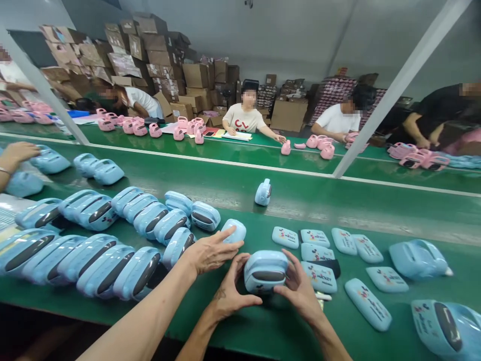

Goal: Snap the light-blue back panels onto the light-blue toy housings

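Note:
Between both hands, low in the centre of the head view, is a light blue case [265, 271] with a handle and a dark oval window facing me. My left hand [230, 291] grips its left side, thumb along the bottom. On its right side my right hand [303, 288] presses with thumb and fingers. Just left of it, another person's hand [214, 252] reaches in from the lower left and touches a small blue piece [236, 231]. Flat blue panels with printed figures [319, 277] lie to the right of my right hand.
Rows of blue cases [93, 260] fill the left side of the green table [240, 328]. More blue cases [419, 258] stand at the right. A lone blue case [263, 192] sits farther back. Behind a rail, people handle pink cases [285, 147]; cartons [195, 75] are stacked beyond.

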